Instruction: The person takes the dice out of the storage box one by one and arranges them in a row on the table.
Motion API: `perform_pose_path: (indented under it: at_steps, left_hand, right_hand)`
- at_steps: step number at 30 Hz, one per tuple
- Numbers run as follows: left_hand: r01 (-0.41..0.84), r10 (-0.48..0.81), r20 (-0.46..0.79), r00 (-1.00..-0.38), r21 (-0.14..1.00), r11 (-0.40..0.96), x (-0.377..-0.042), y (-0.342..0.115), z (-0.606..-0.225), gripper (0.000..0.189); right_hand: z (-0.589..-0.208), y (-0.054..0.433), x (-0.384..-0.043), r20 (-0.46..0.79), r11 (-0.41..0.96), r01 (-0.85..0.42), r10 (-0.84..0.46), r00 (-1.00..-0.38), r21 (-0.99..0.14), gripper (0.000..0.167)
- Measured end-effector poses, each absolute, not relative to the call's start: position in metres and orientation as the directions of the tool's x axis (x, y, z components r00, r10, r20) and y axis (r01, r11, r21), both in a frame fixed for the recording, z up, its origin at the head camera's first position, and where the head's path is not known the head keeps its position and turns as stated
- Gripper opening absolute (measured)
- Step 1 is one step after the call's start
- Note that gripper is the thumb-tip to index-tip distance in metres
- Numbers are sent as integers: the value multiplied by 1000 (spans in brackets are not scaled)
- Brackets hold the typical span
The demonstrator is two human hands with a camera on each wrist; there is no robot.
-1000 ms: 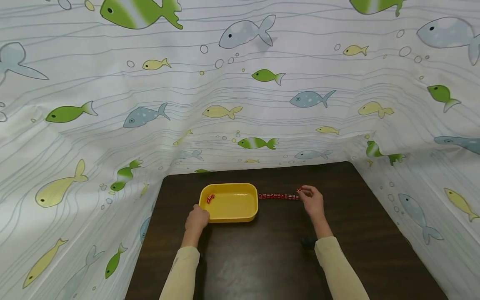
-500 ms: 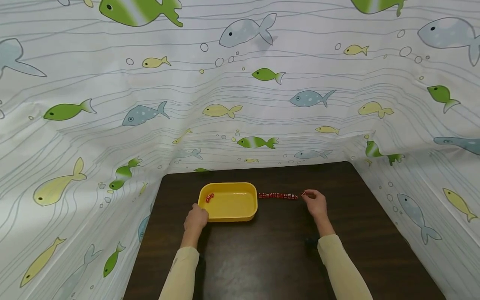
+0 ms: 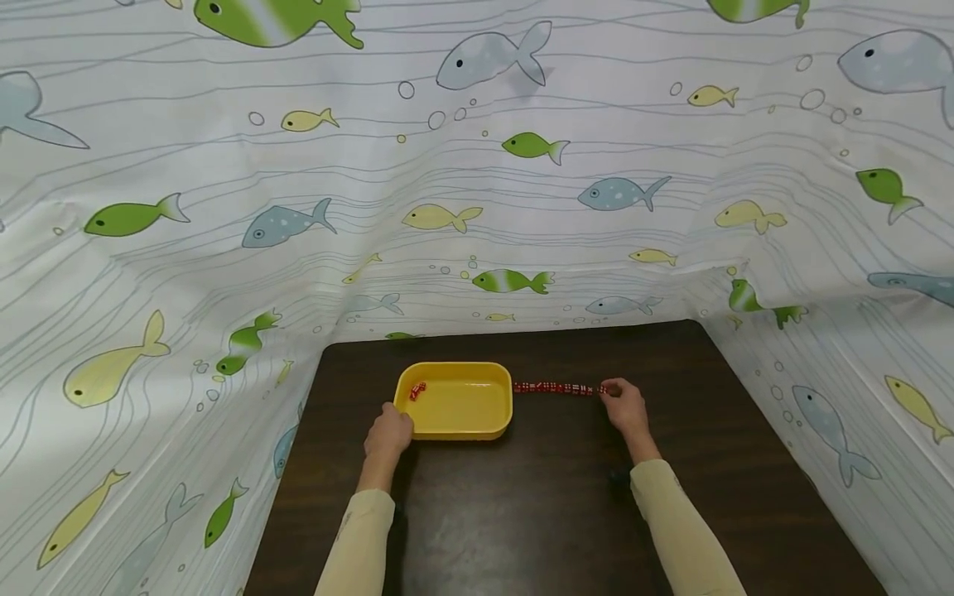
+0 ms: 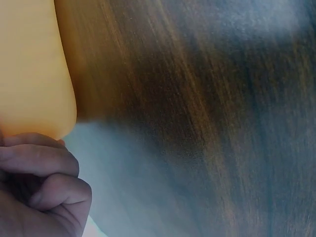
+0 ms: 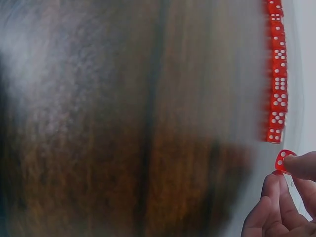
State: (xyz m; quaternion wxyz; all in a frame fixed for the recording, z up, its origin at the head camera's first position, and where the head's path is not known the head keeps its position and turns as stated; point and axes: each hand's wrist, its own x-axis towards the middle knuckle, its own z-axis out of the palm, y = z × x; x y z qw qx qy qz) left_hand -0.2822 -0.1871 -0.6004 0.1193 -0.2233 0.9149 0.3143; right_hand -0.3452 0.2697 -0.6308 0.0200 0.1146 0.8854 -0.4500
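Red dice with white pips form a straight row [image 3: 551,387] on the dark table, running right from the yellow tray [image 3: 462,436]. At the row's right end my right hand [image 3: 624,407] pinches one red die [image 5: 283,160] between thumb and fingers. In the right wrist view a small gap separates this die from the last die [image 5: 274,135] of the row. My left hand [image 3: 389,430] grips the tray's near left corner, its fingers curled at the rim in the left wrist view. A few loose red dice [image 3: 417,391] lie inside the tray at the left.
The dark wooden table [image 3: 507,513] has its far edge just beyond the tray and row. A white curtain [image 3: 447,174] printed with fish surrounds the table at the back and both sides.
My right hand, with the die, has moved slightly right and down to the end of the row. The left hand and tray have stayed in place.
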Motion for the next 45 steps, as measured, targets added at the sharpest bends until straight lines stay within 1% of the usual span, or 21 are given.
perform_pose_path:
  at_steps: [5, 12, 19, 35, 45]
  left_hand:
    - [-476, -329, -351, -877, 536, 697, -281, -186, -603, 50]
    - [-474, -354, -318, -880, 536, 699, -283, -189, -612, 49]
    - [-467, -356, -304, -884, 539, 700, -282, -189, -614, 49]
    - [-478, -372, -299, -879, 532, 700, -280, -186, -610, 45]
    - [-484, -380, -300, -875, 525, 700, -282, -185, -611, 45]
  right_hand:
    - [-634, 270, -344, -178, 570, 254, 188, -966, -781, 34]
    - [-633, 266, -348, -175, 612, 234, 156, -972, -755, 35]
    - [-634, 264, -351, -185, 625, 242, 155, -970, -742, 35]
    - [-635, 259, -352, -194, 649, 256, 167, -967, -716, 35]
    - [-636, 262, -350, -177, 612, 232, 151, -973, -756, 41]
